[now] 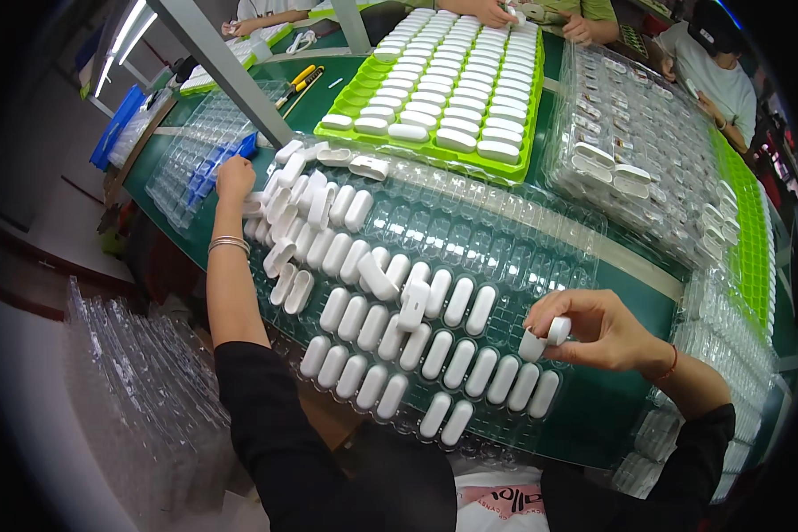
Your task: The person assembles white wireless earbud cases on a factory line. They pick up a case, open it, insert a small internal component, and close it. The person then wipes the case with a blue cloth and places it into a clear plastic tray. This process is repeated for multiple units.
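My right hand (pixel 607 330) is at the right of the clear plastic tray (pixel 514 266). Its thumb and fingers pinch a small white case (pixel 557 332) that looks flipped open. Far left, my left hand (pixel 235 180) is closed, its fingertips hidden by the back of the hand. It sits against a strip of blue pieces (pixel 206 170), beside a heap of loose white cases (pixel 285 208); what it grips, if anything, does not show. Rows of white oblong cases (pixel 458 363) stand in the tray's pockets. Two cases (pixel 414 306) lie askew on top of them.
Behind the clear tray is a lime-green tray (pixel 534 133) full of white cases. A stack of filled clear trays (pixel 625 133) stands at right. Yellow-handled pliers (pixel 307 78) lie near a metal post (pixel 230 71). More clear trays (pixel 142 399) are stacked lower left. Other people work across the table.
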{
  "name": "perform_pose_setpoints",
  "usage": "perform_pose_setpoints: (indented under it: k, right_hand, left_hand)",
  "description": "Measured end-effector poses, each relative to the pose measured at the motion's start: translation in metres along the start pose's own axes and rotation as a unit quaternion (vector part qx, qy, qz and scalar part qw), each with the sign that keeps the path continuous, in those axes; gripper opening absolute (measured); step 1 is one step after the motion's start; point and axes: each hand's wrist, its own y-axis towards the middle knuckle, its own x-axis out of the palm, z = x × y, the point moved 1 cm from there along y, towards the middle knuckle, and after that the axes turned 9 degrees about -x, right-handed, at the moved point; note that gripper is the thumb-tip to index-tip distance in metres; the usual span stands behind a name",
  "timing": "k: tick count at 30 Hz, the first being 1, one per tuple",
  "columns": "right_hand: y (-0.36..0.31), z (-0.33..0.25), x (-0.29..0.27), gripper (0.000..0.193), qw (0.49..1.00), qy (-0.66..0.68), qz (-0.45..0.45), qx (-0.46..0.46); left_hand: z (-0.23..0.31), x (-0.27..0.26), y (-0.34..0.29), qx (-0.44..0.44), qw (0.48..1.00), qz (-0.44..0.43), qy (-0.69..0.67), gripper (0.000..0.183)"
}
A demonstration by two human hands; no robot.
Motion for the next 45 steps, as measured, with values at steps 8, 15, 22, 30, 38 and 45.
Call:
perform_pose_setpoints:
  k: [8,15,22,30,38,45]
  right_hand:
    - [0.004,0.011,-0.014,0.026,0.999,0.013,-0.026,0.037]
    - [0.012,0.016,-0.024,0.026,0.999,0.010,-0.023,0.027]
    - [0.029,-0.001,-0.016,0.030,0.997,0.069,0.019,-0.005]
    - [0.010,-0.004,-0.008,0.033,0.993,0.114,0.027,0.004]
    - [-0.017,-0.005,-0.012,0.029,0.997,0.074,0.031,-0.010]
    - [-0.024,-0.004,-0.012,0.026,0.998,0.051,0.023,0.032]
  left_hand:
    - [-0.013,0.060,0.046,0.024,0.986,-0.163,0.031,0.064]
    - [-0.002,0.022,0.031,-0.079,0.983,0.117,-0.113,0.036]
    - [0.059,-0.098,-0.077,0.030,0.836,0.218,-0.502,0.022]
    - [0.197,-0.157,-0.290,0.211,0.771,-0.109,-0.591,0.012]
    - [0.234,-0.158,-0.349,0.140,0.581,-0.460,-0.657,0.013]
    - [0.248,-0.156,-0.359,0.220,0.603,-0.472,-0.604,0.018]
